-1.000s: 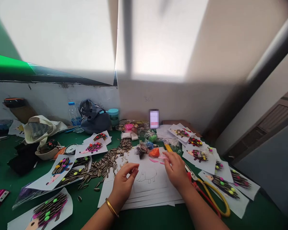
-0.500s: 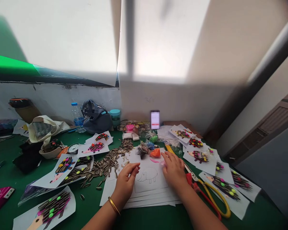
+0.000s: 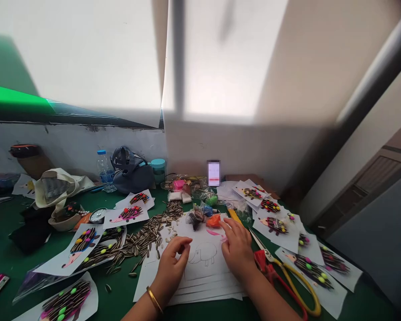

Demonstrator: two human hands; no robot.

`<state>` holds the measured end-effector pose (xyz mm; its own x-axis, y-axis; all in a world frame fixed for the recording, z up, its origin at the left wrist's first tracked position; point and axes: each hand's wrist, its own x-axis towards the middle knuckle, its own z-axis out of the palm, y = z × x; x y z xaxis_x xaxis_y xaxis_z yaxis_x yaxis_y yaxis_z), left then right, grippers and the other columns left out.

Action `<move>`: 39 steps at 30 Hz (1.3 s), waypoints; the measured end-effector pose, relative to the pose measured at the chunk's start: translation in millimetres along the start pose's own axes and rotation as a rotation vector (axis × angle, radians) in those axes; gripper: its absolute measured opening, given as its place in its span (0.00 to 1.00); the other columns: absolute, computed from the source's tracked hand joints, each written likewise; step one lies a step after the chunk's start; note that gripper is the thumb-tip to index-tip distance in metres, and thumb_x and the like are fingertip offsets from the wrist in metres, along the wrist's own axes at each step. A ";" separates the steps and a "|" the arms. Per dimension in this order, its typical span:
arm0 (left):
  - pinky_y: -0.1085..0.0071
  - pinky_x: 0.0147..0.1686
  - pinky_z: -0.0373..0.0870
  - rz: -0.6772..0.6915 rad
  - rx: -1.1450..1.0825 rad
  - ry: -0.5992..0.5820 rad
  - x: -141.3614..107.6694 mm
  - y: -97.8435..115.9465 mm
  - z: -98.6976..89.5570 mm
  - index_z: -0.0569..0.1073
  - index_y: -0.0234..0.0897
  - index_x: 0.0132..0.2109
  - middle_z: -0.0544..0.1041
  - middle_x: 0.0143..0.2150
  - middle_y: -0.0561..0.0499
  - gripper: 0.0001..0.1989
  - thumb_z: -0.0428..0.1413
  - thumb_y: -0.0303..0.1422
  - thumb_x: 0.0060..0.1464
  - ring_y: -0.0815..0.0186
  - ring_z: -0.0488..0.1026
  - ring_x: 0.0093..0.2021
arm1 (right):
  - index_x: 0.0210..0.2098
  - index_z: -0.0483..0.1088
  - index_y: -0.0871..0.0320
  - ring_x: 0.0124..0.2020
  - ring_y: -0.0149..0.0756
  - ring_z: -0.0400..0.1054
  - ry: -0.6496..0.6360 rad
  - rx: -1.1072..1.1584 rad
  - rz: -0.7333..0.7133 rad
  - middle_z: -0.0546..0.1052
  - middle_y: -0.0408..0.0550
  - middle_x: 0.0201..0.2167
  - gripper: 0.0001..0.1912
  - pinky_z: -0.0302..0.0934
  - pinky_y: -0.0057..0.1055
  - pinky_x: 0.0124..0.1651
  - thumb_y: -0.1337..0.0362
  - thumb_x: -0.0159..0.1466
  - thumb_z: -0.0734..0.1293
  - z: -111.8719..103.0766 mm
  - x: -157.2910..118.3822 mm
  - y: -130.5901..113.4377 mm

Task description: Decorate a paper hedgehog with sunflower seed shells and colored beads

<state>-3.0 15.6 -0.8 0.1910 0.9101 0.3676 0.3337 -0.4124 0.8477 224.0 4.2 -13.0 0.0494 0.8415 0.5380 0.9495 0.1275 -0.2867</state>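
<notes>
My left hand (image 3: 172,265), a gold bangle on its wrist, hovers over the left side of a stack of white paper (image 3: 194,296). Its thumb and forefinger are brought together; whatever they may hold is hidden. A pencil outline of an animal (image 3: 203,255) lies between my hands on the top sheet. My right hand (image 3: 237,247) rests at the sheet's right side, fingers stretched and apart. Close to its fingertips are a lump of orange modelling clay (image 3: 213,220) and a thin pink strip (image 3: 213,232). A small pink piece (image 3: 224,238) shows beside its thumb.
Sunflower seeds (image 3: 147,236) spread left of the paper. Large scissors with yellow handles (image 3: 299,272) and red-handled scissors (image 3: 270,274) lie by my right forearm. Hedgehog pictures (image 3: 276,225) line both sides. Behind stand a phone (image 3: 214,174), a bottle (image 3: 105,171) and a dark bag (image 3: 132,174).
The view has tilted slightly up, so the table sits lower in the picture. Both hands stay over the paper; the left thumb and forefinger have shifted a little, and the right fingers remain stretched.
</notes>
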 end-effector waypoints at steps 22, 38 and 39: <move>0.72 0.30 0.69 0.060 0.041 -0.116 -3.0 4.4 -1.1 0.74 0.37 0.31 0.74 0.27 0.52 0.12 0.59 0.42 0.53 0.67 0.70 0.28 | 0.58 0.64 0.54 0.59 0.46 0.59 0.032 0.123 -0.156 0.68 0.51 0.56 0.26 0.49 0.50 0.62 0.72 0.60 0.59 -7.3 0.0 -16.2; 0.69 0.34 0.68 0.189 0.073 -0.254 -12.1 6.6 6.7 0.76 0.37 0.31 0.76 0.29 0.48 0.19 0.51 0.46 0.59 0.64 0.72 0.31 | 0.44 0.70 0.52 0.47 0.38 0.68 0.132 0.468 -0.562 0.78 0.45 0.40 0.11 0.63 0.39 0.50 0.67 0.61 0.67 -19.4 -13.5 -59.1; 0.69 0.33 0.67 0.203 0.072 -0.260 -12.4 6.9 6.6 0.76 0.37 0.31 0.76 0.29 0.48 0.20 0.50 0.48 0.59 0.64 0.72 0.31 | 0.43 0.70 0.52 0.46 0.38 0.68 0.137 0.484 -0.551 0.78 0.45 0.39 0.09 0.64 0.38 0.49 0.66 0.62 0.67 -19.5 -13.6 -59.3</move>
<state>3.1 1.2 -2.0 0.4864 0.7725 0.4082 0.3271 -0.5942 0.7348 173.0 -25.1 12.1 -0.3262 0.5196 0.7897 0.6066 0.7558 -0.2467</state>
